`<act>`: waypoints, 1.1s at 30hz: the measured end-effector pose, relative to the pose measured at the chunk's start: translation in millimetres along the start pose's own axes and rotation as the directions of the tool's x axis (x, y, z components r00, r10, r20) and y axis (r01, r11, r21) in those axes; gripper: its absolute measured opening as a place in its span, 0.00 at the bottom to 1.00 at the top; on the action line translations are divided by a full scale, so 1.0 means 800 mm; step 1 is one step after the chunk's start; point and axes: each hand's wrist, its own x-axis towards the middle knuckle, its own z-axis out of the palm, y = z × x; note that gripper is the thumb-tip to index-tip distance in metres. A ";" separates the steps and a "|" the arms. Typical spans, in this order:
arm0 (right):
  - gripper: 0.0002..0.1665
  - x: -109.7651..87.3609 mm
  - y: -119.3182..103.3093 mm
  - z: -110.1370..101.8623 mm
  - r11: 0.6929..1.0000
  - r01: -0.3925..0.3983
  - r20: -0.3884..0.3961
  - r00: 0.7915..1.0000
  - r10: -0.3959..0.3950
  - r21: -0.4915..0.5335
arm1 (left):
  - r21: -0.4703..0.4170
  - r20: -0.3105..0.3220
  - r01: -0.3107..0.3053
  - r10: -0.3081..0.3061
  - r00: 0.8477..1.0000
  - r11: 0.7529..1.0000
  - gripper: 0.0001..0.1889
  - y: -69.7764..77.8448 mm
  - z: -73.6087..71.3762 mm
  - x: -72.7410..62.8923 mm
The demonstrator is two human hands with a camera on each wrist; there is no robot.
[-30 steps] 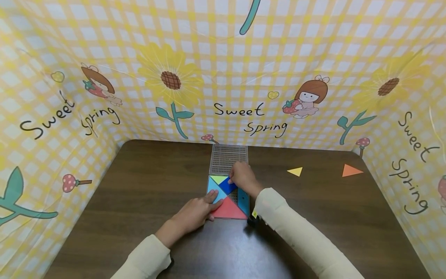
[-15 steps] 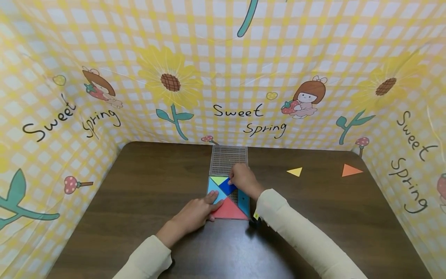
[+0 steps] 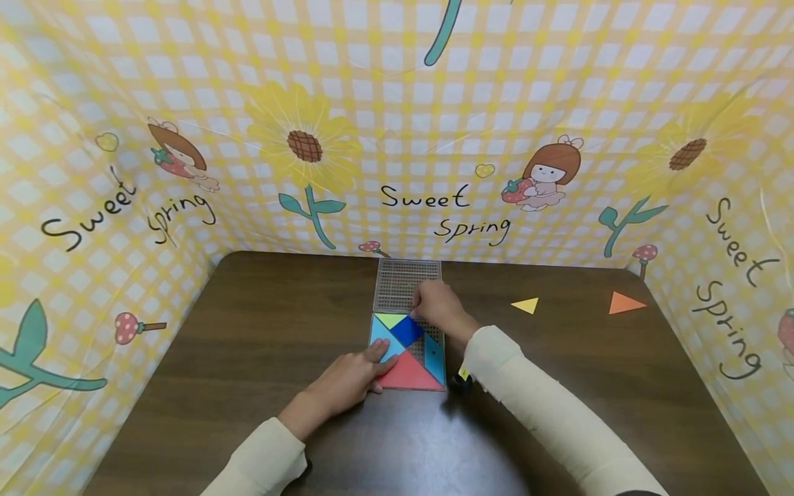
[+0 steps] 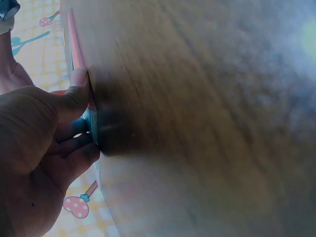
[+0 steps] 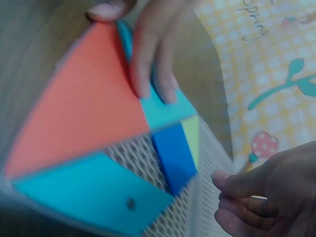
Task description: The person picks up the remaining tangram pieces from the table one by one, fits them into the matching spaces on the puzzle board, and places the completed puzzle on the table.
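A tangram tray (image 3: 418, 354) with a dotted floor lies mid-table. In it are a light blue triangle (image 3: 380, 332), a red triangle (image 3: 409, 373), a light green triangle (image 3: 389, 318), a dark blue square (image 3: 406, 331) and a teal parallelogram (image 3: 433, 359) at the right. My left hand (image 3: 349, 375) presses its fingers on the light blue and red pieces at the tray's left side. Just past the square's far corner is my right hand (image 3: 439, 304), its fingers loosely bent; the right wrist view shows a gap between these fingers and the blue square (image 5: 173, 158).
A matching dotted panel (image 3: 403, 284) adjoins the tray's far side, reaching toward the checked cloth wall (image 3: 397, 151). On the wooden table (image 3: 298, 296), a yellow triangle (image 3: 526, 305) and an orange triangle (image 3: 625, 303) lie to the right.
My right hand has let go of the dark blue square and shifted slightly away and to the right, uncovering more of the square and parallelogram. My left hand stays put.
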 end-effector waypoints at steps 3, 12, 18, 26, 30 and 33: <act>0.05 -0.002 0.017 -0.016 0.999 0.026 0.037 0.999 -0.027 0.034 | -0.006 -0.002 -0.001 0.001 1.000 1.000 0.28 0.001 0.000 0.001; 0.14 -0.019 0.103 -0.069 0.984 0.166 0.161 0.975 -0.154 -0.066 | -0.024 0.008 0.005 -0.005 1.000 1.000 0.28 0.001 0.003 -0.003; 0.16 -0.033 0.161 -0.098 0.953 0.169 0.190 0.974 -0.123 -0.250 | -0.047 0.029 0.036 -0.034 0.999 0.998 0.28 0.001 0.004 -0.004; 0.19 -0.046 0.202 -0.128 0.911 0.193 0.242 0.964 -0.108 -0.364 | -0.042 0.022 0.029 -0.028 0.999 0.999 0.28 0.000 0.004 -0.003; 0.20 -0.050 0.209 -0.136 0.912 0.212 0.262 0.957 -0.121 -0.353 | -0.030 0.006 0.005 -0.005 1.000 1.000 0.28 -0.001 0.004 -0.001; 0.19 -0.051 0.212 -0.136 0.913 0.224 0.276 0.952 -0.131 -0.340 | -0.026 0.003 -0.005 0.005 1.000 1.000 0.28 -0.001 0.002 0.000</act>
